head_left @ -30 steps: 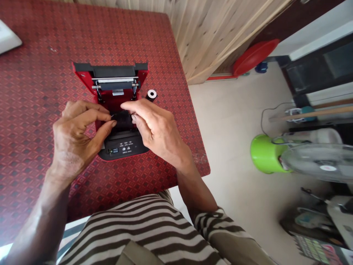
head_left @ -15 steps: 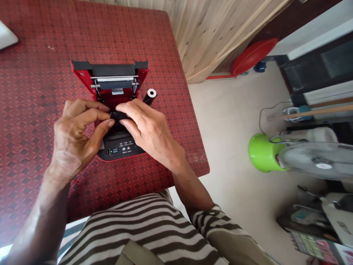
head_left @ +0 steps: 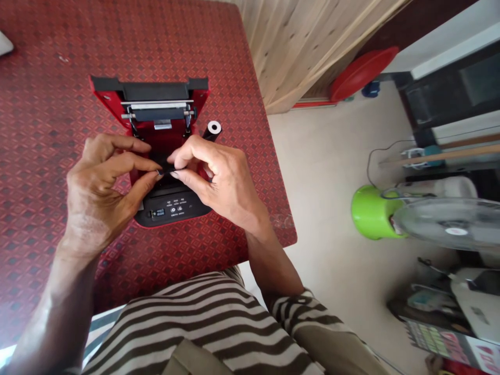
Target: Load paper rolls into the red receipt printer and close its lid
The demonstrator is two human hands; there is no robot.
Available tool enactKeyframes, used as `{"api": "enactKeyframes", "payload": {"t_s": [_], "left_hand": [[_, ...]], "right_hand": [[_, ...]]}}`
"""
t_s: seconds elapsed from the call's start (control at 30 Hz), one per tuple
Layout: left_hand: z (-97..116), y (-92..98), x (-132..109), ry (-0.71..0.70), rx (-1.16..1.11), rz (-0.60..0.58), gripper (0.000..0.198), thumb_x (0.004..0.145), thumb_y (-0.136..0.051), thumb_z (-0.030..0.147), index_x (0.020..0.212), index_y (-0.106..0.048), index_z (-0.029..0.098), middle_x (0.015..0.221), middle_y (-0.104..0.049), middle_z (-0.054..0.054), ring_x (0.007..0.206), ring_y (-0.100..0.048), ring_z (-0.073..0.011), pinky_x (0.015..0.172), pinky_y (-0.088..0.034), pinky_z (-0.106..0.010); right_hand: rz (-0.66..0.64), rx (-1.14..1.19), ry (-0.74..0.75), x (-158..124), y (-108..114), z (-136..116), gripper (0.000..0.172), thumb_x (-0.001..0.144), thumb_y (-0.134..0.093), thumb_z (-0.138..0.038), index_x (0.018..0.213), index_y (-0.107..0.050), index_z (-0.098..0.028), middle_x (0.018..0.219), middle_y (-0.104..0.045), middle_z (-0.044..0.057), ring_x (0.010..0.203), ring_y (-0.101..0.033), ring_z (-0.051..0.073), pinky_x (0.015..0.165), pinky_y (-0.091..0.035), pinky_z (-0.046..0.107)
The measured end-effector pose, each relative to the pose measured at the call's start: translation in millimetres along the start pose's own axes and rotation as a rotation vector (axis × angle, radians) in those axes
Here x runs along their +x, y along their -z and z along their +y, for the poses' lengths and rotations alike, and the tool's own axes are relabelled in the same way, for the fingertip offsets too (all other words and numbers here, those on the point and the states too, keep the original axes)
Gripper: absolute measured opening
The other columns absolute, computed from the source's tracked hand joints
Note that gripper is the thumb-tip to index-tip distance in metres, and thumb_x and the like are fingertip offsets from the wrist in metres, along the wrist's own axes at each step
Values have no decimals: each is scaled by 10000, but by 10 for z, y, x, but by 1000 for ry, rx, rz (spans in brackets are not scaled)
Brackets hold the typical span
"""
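A small red and black printer (head_left: pixel 177 205) rests on the table with its lid (head_left: pixel 156 89) raised, showing a roller (head_left: pixel 160 115) inside. Over the open compartment, a thin black strip (head_left: pixel 167 167) runs between my fingertips; my fingers hide part of it. My left hand (head_left: pixel 103 190) pinches its left end between thumb and index finger, the other fingers bent above. My right hand (head_left: pixel 228 179) closes thumb and fingertips on the strip's right side. Just behind the right hand is a small roll (head_left: pixel 213 129), black around the side with a white, holed end.
The red patterned table (head_left: pixel 58 130) ends at the right, above a pale floor (head_left: pixel 324 166). Wooden panelling (head_left: pixel 297 47) borders its far right. On the floor side are a green bucket (head_left: pixel 369 213), a fan (head_left: pixel 453 226) and a red basin (head_left: pixel 363 73). A white object (head_left: pixel 4 44) shows at the upper left.
My right thumb has moved left, close to my left thumb, and my right hand has turned slightly. The strip now shows less between the fingers. The view has shifted a little.
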State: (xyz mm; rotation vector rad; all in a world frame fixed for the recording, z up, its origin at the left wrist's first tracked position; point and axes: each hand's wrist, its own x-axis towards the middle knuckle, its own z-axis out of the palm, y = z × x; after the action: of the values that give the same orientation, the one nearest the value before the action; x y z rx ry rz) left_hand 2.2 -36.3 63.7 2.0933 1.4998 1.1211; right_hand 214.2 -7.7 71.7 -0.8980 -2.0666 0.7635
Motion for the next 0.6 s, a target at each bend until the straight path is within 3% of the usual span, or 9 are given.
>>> {"api": "enactKeyframes", "payload": {"t_s": [0.13,0.27,0.37,0.6], "left_hand": [[16,4,5,17,-13,12,104,830,-785,246,929,-784,213,1130,-712,-75,1110,-662,-241,1015,-478,-421],[20,8,-5,25,-27,16,103,844,-773,258,934,-779,210,1132,-708,-75,1105,-659,-237,1018,-469,-417],[8,24,-16,16,-21,8,117,855,-761,276,946,-785,206,1140,-711,-85,1106,-654,-242,1021,-459,-423],[19,160,-34,17,11,-95,181,838,-756,356,960,-801,231,1202,-699,-95,1132,-632,-290,1066,-416,-497]], "right_hand": [[-15,-23,-16,-3,10,7,136,927,-671,-111,905,-569,-198,862,-621,-36,798,-605,112,811,-531,268],[-17,-62,11,2,45,-19,141,943,-679,-131,1062,-629,-188,956,-645,-9,874,-625,121,874,-548,283],[-26,-143,36,-28,76,-43,32,985,-645,-193,999,-672,-203,990,-656,12,932,-643,139,883,-563,314],[-17,-304,71,-239,26,-120,157,1030,-560,-197,988,-708,-169,1034,-717,55,966,-626,166,900,-558,338]]}}
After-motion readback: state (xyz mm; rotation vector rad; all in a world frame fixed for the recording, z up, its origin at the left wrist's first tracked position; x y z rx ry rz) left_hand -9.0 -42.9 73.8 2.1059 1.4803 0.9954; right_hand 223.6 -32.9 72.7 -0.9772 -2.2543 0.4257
